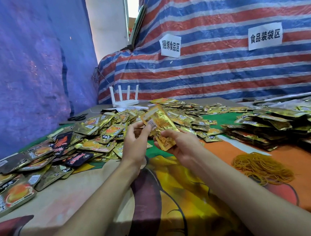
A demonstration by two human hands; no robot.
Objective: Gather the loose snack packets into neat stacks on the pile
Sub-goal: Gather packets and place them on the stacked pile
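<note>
- snack packets (160, 124), gold foil ones, are sitting up in the air between both hands, above the counter (177, 200) and just in front of the loose heap (99, 134). It's looking like a thin bunch rather than one, but I can't tell how many.
- left hand (134, 140) is pinching the upper left edge near the barcode label, fingers (144, 131) pressed onto the foil.
- right hand (181, 145) is gripping the bottom end, curled round it from underneath and doing most of the carrying.
- handling-wise I'm guessing these are super light, flat and floppy-ish, and that shiny foil is probably slippery, so a bunch is going to want to fan out and slide apart. Nothing fragile-looking here, though squeezing hard is likely just crinkling them.
- best place to take hold imo: the short ends or the sealed side edges, thumb on one face and fingers on the other, squaring the edges up while pinching.
- long axis is running from the right palm upward, leaning a bit left and away, so the top end is pointing toward the far side of the heap. The label side is facing the camera.
- the pile (274, 126) is lying well off to the right, with rubber bands (262, 166) on the counter in front of it.
</note>
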